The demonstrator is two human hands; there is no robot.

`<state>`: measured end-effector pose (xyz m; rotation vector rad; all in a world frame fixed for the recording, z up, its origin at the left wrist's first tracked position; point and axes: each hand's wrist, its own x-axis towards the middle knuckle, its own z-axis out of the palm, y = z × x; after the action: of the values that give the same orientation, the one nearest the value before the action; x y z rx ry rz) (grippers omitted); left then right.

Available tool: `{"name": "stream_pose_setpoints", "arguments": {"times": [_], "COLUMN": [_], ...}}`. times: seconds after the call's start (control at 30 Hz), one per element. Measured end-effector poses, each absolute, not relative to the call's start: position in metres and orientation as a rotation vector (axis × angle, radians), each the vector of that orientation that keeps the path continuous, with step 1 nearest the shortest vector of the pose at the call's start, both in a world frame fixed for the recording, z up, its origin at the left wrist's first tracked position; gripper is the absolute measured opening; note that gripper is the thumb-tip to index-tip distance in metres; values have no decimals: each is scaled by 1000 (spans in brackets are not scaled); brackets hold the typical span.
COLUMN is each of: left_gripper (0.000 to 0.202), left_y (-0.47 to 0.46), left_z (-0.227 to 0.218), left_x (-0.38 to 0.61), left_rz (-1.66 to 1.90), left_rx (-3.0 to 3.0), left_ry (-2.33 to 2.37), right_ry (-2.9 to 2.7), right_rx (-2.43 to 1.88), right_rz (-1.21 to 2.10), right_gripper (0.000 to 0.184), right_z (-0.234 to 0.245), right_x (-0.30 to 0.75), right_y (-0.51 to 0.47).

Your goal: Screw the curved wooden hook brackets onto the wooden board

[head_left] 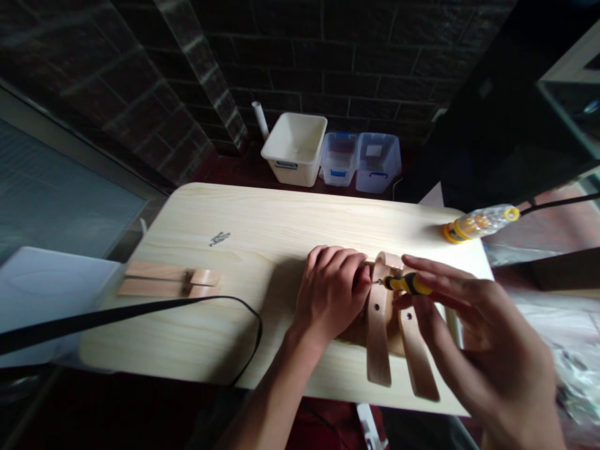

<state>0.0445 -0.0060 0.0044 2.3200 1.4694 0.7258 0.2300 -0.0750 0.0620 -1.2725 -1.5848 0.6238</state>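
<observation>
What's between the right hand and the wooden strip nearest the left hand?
A yellow-black screwdriver, held by the right hand, pointing toward that strip, in the head view.

Light comes from the right, brightening the table [262, 209] and throwing shadows leftward from the left hand [328, 284]. The wall [356, 69] sinks into dimness. Glare whitens the clear bottle [482, 222]. The right hand [497, 344] looks soft; the outer edges stretch and smear.

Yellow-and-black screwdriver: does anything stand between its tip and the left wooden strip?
Nothing visible does. The right hand holds the screwdriver, its tip at the upper part of the left wooden strip; the left hand is beside the tip, not between.
</observation>
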Motion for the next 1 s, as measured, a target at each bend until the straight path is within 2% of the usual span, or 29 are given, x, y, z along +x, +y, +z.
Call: {"name": "stream_pose_setpoints", "arguments": {"times": [0.17,0.33,0.57,0.73,1.0], "left_gripper": [23,23,24,24,24], "left_y": [-5,-6,-6,-6,-6], "left_z": [5,5,4,4,4], "left_x": [45,46,44,45,45], "left_rz": [711,699,712,711,690], "left_rx": [2306,2298,2298,2296,2292], "left_ry": [1479,1479,1466,1477,1484], "right_ry": [-1582,-1567,-1540,-1526,-1562], "right_rx": [-1358,-1349,-1297,-1328,-1380], "right_rz": [593,511,618,572,568], "right_gripper": [42,32,35,39,27], "right_z": [60,61,64,62,66], "right_x": [235,232,228,233,233], "right_y": [-74,-69,-73,-74,-67]}}
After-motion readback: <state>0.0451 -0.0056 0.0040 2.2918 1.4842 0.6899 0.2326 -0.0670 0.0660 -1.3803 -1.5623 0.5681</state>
